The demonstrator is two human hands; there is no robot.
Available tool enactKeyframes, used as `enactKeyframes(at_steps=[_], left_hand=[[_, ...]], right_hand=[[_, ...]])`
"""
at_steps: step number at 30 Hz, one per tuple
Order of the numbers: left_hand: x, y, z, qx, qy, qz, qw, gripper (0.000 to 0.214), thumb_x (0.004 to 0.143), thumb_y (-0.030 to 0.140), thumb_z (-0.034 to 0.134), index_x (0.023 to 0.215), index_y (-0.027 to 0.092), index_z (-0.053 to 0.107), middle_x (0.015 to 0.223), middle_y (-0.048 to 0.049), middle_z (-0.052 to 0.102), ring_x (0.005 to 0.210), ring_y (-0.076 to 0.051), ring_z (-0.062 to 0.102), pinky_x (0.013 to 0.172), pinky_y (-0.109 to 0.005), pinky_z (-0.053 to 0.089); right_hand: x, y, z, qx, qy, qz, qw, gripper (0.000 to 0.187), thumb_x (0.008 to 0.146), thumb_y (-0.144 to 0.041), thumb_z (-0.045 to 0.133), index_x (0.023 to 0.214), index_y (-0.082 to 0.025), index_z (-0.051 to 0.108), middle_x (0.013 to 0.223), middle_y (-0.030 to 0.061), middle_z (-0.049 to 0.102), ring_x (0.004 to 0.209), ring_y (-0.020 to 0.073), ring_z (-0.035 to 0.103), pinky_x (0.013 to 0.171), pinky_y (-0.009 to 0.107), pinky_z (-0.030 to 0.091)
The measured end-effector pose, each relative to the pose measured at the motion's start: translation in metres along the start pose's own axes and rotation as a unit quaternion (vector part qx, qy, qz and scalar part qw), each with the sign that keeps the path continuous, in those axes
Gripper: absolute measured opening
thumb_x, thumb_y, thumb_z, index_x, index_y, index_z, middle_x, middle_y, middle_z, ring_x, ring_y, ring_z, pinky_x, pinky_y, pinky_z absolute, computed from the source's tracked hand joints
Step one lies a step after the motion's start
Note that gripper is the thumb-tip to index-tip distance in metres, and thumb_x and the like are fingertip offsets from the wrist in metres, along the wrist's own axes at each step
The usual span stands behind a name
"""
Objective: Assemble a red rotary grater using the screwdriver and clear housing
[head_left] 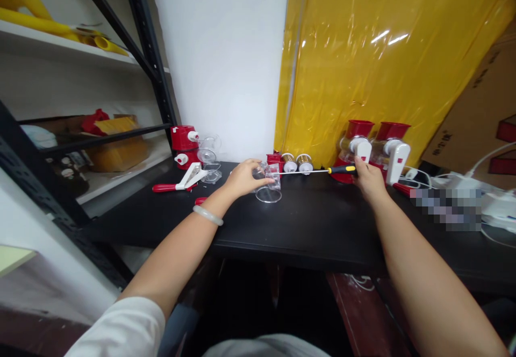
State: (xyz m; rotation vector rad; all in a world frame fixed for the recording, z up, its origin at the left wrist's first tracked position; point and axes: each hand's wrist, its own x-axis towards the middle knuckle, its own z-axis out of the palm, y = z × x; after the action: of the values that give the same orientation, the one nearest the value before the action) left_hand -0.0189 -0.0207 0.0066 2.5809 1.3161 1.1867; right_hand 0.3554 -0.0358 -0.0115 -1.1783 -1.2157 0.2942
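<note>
My left hand (244, 178) is closed around a clear plastic housing (268, 191), whose round rim faces down toward the black tabletop. In my right hand (369, 178) is the black and yellow handle of a screwdriver (339, 170). Its long metal shaft runs level to the left, and the tip reaches the right side of the clear housing. Whether the tip sits in a screw is too small to tell. Just behind the housing are a red part (274, 158) and two drum-shaped grater cylinders (305, 163) with white ends.
Two red and white rotary graters (360, 131) with crank handles stand at the right, near white cables and a power strip (463, 182). Red housings (183, 139), a white crank with red handle (181, 180) and clear parts lie left. A metal shelf (86, 206) borders the table (306, 228).
</note>
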Motion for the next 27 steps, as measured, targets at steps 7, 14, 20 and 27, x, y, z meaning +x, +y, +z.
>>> enactKeyframes(at_steps=[7,14,20,27], left_hand=[[0.0001,-0.0015,0.0011,0.001,-0.001,-0.001,1.0,0.044,0.068,0.062,0.073,0.083,0.021,0.068,0.127,-0.0106,0.064,0.115,-0.028,0.061,0.101,-0.043,0.047],[0.0005,-0.0023,0.0012,0.001,0.0,0.004,1.0,0.045,0.069,0.063,0.072,0.083,0.021,0.068,0.127,-0.0107,0.064,0.115,-0.027,0.062,0.101,-0.042,0.047],[0.0001,-0.0026,0.0016,0.006,0.002,0.007,1.0,0.045,0.069,0.063,0.072,0.083,0.021,0.067,0.127,-0.0109,0.064,0.115,-0.027,0.062,0.101,-0.042,0.047],[0.0004,-0.0011,0.0005,0.002,-0.001,0.005,1.0,0.044,0.069,0.062,0.073,0.081,0.021,0.068,0.126,-0.0112,0.064,0.115,-0.028,0.061,0.101,-0.043,0.047]], right_hand=[[0.0003,0.0017,0.001,0.007,-0.002,0.018,1.0,0.052,0.076,-0.069,0.058,0.056,-0.023,0.046,0.039,-0.0035,0.039,0.037,0.012,0.036,0.037,0.029,0.028],[-0.0029,-0.005,0.0062,0.058,-0.011,0.026,0.998,0.049,0.076,-0.068,0.058,0.061,-0.023,0.047,0.039,-0.004,0.039,0.035,0.0115,0.036,0.036,0.028,0.029],[0.0003,-0.0034,0.0074,0.216,-0.09,0.079,0.969,0.046,0.078,-0.063,0.043,0.087,-0.021,0.059,0.055,0.0012,0.059,0.043,0.0178,0.056,0.04,0.031,0.044],[0.0011,-0.0031,0.0073,0.233,-0.106,0.088,0.963,0.037,0.076,-0.054,0.053,0.09,-0.02,0.06,0.055,0.0003,0.059,0.046,0.018,0.059,0.042,0.031,0.047]])
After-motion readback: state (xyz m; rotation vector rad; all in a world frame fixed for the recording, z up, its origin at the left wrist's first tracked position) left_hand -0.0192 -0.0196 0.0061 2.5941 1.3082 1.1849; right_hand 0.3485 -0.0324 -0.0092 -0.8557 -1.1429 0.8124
